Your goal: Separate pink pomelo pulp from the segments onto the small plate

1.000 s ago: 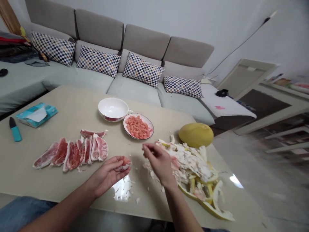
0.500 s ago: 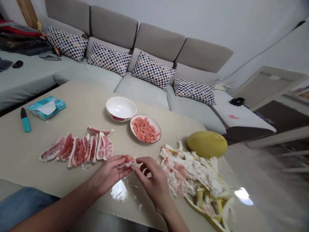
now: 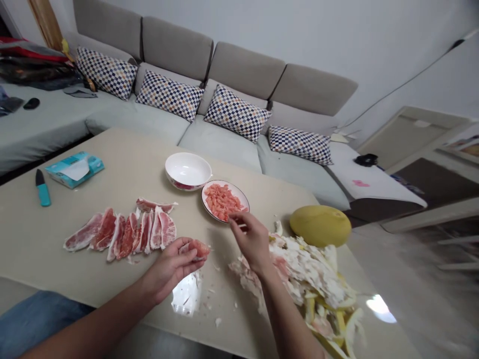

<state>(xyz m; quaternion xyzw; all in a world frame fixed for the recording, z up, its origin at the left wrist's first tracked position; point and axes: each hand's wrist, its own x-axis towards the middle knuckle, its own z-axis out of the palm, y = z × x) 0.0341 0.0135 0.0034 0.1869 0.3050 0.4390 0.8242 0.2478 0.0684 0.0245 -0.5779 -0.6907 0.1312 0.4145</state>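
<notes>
My left hand is closed around a partly peeled pomelo segment with pink flesh showing, above the table. My right hand is at the near edge of a white dark-rimmed plate heaped with pink pomelo pulp. Its fingers are pinched together, and whatever lies between them is hidden. Several unpeeled pomelo segments lie in a row left of my left hand. Under and beside my right forearm is a pile of white membranes and peel.
A whole yellow-green pomelo sits behind the peel pile. A white bowl stands beside the plate. On the left lie a tissue pack and a teal-handled knife. A sofa runs along the table's far side.
My right hand has left the segment and moved up and away to the plate's edge. My left hand keeps the segment in nearly the same spot.
</notes>
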